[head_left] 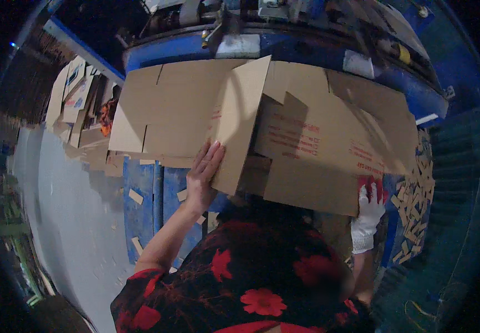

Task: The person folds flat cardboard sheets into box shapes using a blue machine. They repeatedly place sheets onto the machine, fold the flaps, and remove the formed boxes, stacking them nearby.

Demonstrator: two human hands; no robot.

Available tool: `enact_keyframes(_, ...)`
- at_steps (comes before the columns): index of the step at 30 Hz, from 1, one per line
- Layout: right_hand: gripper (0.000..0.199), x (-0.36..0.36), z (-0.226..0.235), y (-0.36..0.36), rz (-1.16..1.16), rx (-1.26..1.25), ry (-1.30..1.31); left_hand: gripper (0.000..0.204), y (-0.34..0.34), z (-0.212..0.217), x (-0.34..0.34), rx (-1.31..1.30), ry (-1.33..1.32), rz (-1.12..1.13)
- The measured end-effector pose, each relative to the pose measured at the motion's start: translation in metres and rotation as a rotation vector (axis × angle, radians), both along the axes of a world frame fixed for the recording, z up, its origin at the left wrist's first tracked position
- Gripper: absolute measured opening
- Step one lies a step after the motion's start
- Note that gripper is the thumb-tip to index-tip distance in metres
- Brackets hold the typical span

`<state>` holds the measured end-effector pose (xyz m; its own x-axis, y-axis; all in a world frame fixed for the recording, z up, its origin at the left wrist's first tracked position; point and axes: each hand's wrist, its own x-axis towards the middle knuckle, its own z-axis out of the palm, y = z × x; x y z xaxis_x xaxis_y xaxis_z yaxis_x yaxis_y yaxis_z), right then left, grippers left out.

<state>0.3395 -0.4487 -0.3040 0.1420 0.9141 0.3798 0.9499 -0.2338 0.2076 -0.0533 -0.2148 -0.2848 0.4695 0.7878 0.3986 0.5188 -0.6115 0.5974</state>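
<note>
A large flat brown cardboard box blank (301, 177) with red print and slots lies across the work surface in front of me. A panel (240, 111) stands tilted up in its middle, throwing a shadow to its right. My bare left hand (204, 172) rests against the lower left part of this panel, fingers stretched out and close together; its thumb is hidden. At the blank's near right corner is my right hand (370, 202), in a white glove with red on the fingers. Its fingers lie over the edge and appear to grip it; the thumb is out of sight.
A blue machine (301, 58) with white pads (239, 46) runs along the far side. Cardboard pieces (81, 105) are heaped at far left. Small cardboard scraps (416, 205) pile at right, and several offcuts (136, 196) lie on the blue surface (140, 213).
</note>
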Motion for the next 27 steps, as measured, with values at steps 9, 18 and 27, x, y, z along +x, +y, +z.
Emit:
enact_keyframes(9, 0.038, -0.008, 0.003, -0.041, -0.310, 0.030, -0.025, 0.047, 0.025, 0.005, 0.047, 0.153, 0.184, -0.288)
enact_keyframes(18, 0.040, -0.083, -0.107, -0.164, -0.914, 0.176, -0.029, 0.059, 0.045, -0.002, 0.161, 0.264, 0.154, -1.000)
enact_keyframes(27, 0.046, -0.315, -0.130, -0.247, -1.777, 0.727, 0.723, 0.059, -0.091, -0.041, 0.263, -0.154, 0.320, -1.843)
